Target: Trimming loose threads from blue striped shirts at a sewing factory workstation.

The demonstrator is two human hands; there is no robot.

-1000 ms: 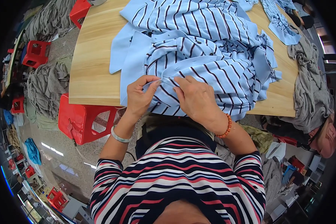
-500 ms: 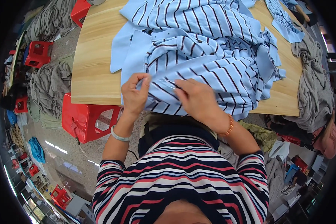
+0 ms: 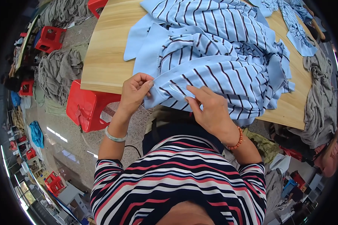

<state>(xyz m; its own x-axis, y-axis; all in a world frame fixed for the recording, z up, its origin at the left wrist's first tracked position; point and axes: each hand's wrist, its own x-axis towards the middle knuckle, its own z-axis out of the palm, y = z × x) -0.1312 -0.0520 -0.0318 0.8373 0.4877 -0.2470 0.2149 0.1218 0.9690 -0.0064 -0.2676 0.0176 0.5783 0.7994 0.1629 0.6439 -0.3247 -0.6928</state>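
Pale blue with dark stripes, the garment (image 3: 221,77) lies bunched at upper centre of the frame on a wooden worktop (image 3: 109,48). The left hand (image 3: 132,93) has its grip pinching the cloth's lower-left edge; the right hand (image 3: 213,112) pinches a slim pale tool (image 3: 177,90), its kind unclear, over the stripes. Left of centre stands a red stool (image 3: 89,107)

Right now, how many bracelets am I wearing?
2: a pale bangle on your left wrist and an orange beaded bracelet on your right wrist. Your forearms are bare, so none appear hidden there.
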